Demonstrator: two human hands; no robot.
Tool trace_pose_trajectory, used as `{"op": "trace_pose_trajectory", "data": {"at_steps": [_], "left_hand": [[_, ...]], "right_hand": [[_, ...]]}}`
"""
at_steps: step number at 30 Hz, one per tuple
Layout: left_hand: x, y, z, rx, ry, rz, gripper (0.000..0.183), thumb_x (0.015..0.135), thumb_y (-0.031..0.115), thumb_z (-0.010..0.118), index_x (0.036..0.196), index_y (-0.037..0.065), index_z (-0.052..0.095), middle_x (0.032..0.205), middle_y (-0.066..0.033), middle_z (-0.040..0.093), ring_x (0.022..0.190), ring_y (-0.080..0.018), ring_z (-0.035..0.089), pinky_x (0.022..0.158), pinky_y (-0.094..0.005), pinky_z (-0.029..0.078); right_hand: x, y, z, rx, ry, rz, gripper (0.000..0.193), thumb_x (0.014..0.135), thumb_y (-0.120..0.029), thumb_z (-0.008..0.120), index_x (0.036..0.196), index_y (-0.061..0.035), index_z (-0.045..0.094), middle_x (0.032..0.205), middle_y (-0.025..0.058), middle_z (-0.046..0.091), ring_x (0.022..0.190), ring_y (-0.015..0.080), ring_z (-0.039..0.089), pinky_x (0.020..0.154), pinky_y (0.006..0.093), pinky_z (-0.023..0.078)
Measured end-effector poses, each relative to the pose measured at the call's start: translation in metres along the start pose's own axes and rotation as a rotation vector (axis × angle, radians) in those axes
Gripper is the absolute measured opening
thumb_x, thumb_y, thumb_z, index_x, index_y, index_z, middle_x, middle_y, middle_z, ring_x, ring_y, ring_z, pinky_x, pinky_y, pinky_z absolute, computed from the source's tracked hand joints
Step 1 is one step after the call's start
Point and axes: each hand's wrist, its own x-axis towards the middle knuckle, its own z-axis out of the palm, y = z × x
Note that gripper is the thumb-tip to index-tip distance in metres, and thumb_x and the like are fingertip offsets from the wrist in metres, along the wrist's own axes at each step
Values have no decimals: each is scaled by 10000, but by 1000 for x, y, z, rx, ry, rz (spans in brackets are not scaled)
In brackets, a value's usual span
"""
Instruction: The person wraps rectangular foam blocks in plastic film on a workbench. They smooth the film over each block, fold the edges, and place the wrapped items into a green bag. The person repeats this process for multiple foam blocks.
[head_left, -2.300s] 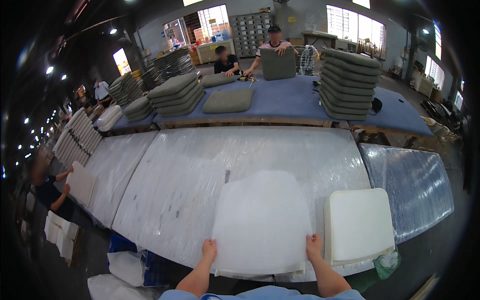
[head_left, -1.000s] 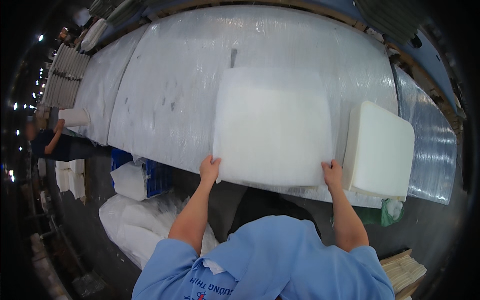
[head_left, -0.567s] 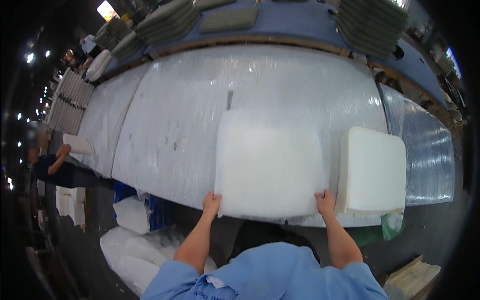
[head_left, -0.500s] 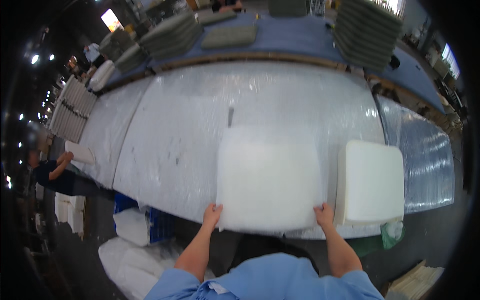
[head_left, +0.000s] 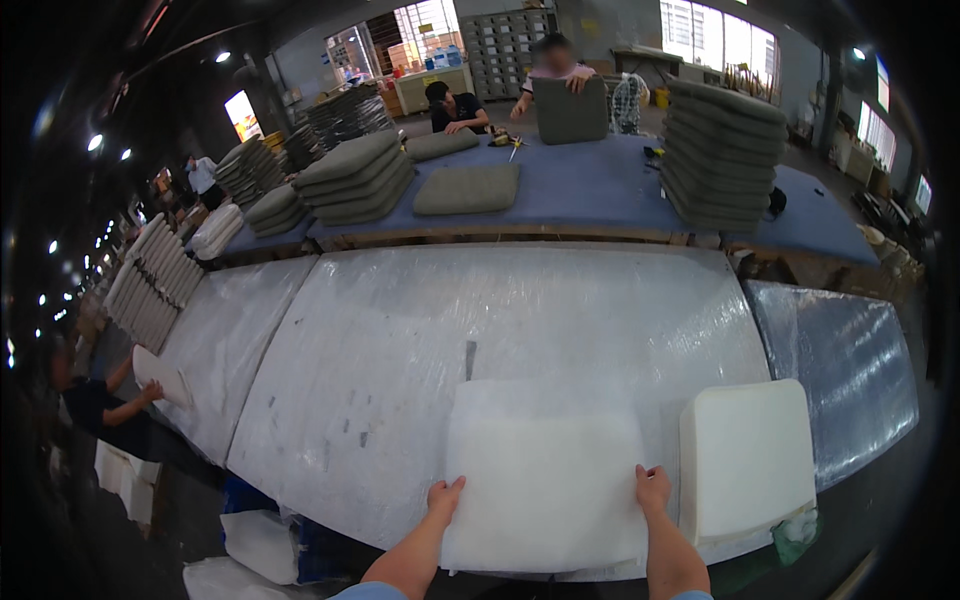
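Note:
A soft white square sheet that looks like wadding (head_left: 545, 490) lies at the near edge of the plastic-covered table (head_left: 380, 350). My left hand (head_left: 443, 500) is closed at its left side edge, thumb and fingers pressed together. At its right side edge my right hand (head_left: 652, 488) is closed too, fingers curled. Along the far side a thinner band of the sheet shows beyond the brighter middle. What lies under the sheet is hidden. A stack of white foam cushion pads (head_left: 750, 460) stands just right of my right hand.
Behind is a blue-topped table (head_left: 590, 185) with stacked grey-green cushions (head_left: 720, 150); two people work there, one holding a cushion (head_left: 572, 110) upright. At far left a person holds a white pad (head_left: 162, 377). A blue crate (head_left: 245, 495) and a green bag (head_left: 797, 535) sit below the table edge.
My view has tilted up, so the table sits lower in the picture. Both hands are farther from the sheet's near edge, along its sides. The person at left has shifted the white pad.

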Motion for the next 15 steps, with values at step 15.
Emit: {"op": "trace_pose_trajectory", "data": {"at_steps": [15], "left_hand": [[-5, -15, 44, 417, 462, 226, 314, 1047, 310, 499, 961, 12, 551, 888, -254, 667, 880, -462, 641, 758, -534, 486]], "right_hand": [[16, 39, 33, 93, 136, -201, 277, 1009, -266, 597, 913, -15, 530, 740, 204, 627, 708, 394, 614, 666, 493, 455]]}}
